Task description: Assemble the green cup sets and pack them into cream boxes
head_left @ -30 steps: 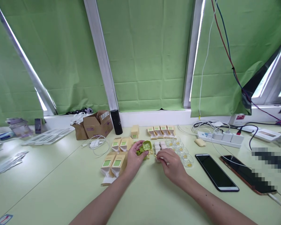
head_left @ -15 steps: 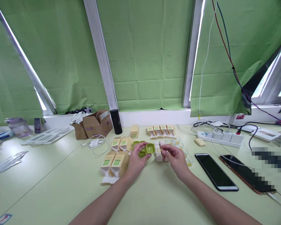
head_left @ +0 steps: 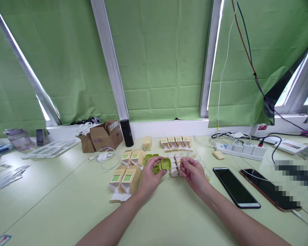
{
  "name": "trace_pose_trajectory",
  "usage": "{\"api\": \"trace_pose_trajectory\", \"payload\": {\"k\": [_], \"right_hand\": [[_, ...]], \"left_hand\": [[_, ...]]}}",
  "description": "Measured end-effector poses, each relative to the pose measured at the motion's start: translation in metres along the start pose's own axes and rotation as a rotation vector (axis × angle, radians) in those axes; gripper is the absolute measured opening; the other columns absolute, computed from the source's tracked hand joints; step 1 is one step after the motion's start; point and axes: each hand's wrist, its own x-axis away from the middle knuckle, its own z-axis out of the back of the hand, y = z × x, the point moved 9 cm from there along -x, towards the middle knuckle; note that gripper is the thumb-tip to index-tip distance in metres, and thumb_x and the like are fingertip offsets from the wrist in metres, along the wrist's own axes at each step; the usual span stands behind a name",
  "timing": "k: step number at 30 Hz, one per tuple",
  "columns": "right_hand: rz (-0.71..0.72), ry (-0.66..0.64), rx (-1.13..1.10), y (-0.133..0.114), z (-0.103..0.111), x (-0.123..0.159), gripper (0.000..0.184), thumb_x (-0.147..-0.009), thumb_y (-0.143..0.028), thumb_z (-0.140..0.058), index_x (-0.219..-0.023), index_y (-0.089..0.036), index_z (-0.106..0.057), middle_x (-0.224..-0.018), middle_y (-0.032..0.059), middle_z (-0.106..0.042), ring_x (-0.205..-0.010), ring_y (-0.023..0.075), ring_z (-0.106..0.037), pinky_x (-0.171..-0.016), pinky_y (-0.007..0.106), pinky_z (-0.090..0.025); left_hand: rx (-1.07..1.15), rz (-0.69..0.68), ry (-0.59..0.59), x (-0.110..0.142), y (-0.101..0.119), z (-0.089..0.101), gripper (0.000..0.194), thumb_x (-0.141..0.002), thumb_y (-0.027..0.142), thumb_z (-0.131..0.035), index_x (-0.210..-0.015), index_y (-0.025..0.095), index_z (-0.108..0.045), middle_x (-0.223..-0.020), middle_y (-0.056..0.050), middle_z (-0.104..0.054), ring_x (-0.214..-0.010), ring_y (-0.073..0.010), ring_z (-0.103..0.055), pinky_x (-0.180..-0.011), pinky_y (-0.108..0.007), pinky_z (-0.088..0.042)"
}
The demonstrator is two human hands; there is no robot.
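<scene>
Between the thumb and fingers of my left hand (head_left: 153,173) is a small square green cup (head_left: 166,163), its hollow side toward me. My right hand (head_left: 193,172) is pinched closed just to the right, around a small yellowish piece too tiny to name. More green cups (head_left: 149,156) sit behind my left hand, partly hidden. White blocks (head_left: 174,172) stand in rows between my hands. Clear round pieces with yellow centres (head_left: 194,155) lie behind my right hand, which covers some. Open cardboard boxes with green windows (head_left: 130,179) stand beside my left hand.
Several small open boxes (head_left: 176,143) and a single box (head_left: 147,143) stand farther back. A black bottle (head_left: 127,133) and a brown carton (head_left: 107,134) are behind at left. To the right lie two phones (head_left: 236,187), a power strip (head_left: 246,150) and cables.
My right hand has drawn slightly right and its fingers have curled in more. The green cup in my left hand has turned a little more toward me.
</scene>
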Motion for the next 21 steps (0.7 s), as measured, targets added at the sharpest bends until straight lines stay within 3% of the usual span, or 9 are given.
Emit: {"api": "trace_pose_trajectory", "payload": {"k": [10, 14, 21], "right_hand": [[-0.037, 0.018, -0.048, 0.0038, 0.0038, -0.0008, 0.044, -0.067, -0.047, -0.097, -0.072, -0.017, -0.065, -0.059, -0.0052, -0.053, -0.049, 0.0058, -0.04, -0.043, 0.018, -0.032], [-0.035, 0.028, 0.008, 0.0016, 0.0038, 0.0004, 0.045, -0.065, -0.049, -0.097, -0.082, -0.017, -0.071, -0.064, -0.0016, -0.063, -0.05, 0.0078, -0.051, -0.043, 0.019, -0.037], [0.044, -0.045, 0.093, -0.0046, -0.0037, 0.0036, 0.048, -0.067, -0.048, -0.097, -0.099, -0.019, -0.076, -0.083, 0.0053, -0.075, -0.072, 0.0176, -0.07, -0.054, 0.024, -0.053]], "left_hand": [[0.016, 0.008, -0.007, 0.0007, -0.0019, -0.0014, 0.045, -0.078, 0.021, -0.081, -0.121, 0.021, -0.069, -0.13, -0.012, -0.068, -0.122, -0.028, -0.067, -0.108, -0.045, -0.051], [0.017, 0.018, -0.008, 0.0013, -0.0014, -0.0015, 0.045, -0.079, 0.022, -0.08, -0.122, 0.021, -0.068, -0.13, -0.012, -0.068, -0.122, -0.0284, -0.067, -0.109, -0.046, -0.051], [0.011, 0.018, -0.014, 0.0014, -0.0026, -0.0021, 0.047, -0.079, 0.025, -0.081, -0.124, 0.021, -0.067, -0.132, -0.013, -0.068, -0.123, -0.0295, -0.066, -0.108, -0.047, -0.051]]}}
